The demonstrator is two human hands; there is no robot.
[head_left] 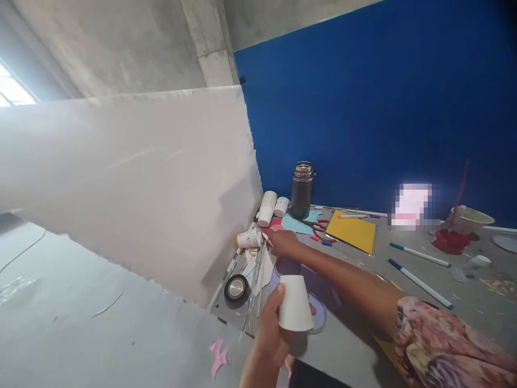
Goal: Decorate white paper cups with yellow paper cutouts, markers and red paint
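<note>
My left hand (270,328) is closed around a plain white paper cup (297,304), held with its narrow end up above the grey table. My right hand (281,242) reaches across to the pile in the far corner. Its fingers seem pinched at a small slim white item, too small to name. Just left of its fingertips lies a printed paper cup (247,239) on its side. Behind it are white cups (267,209) and another small printed cup (281,206). Sticks and wires (254,285) and paper scraps lie below that hand.
A dark open flask (302,191) stands by the blue panel (363,108). Red-handled pliers (321,229), yellow paper (351,233), marker pens (420,283) and a red-stained container (450,241) are to the right. A black tape roll (236,291) lies near the white partition (161,188).
</note>
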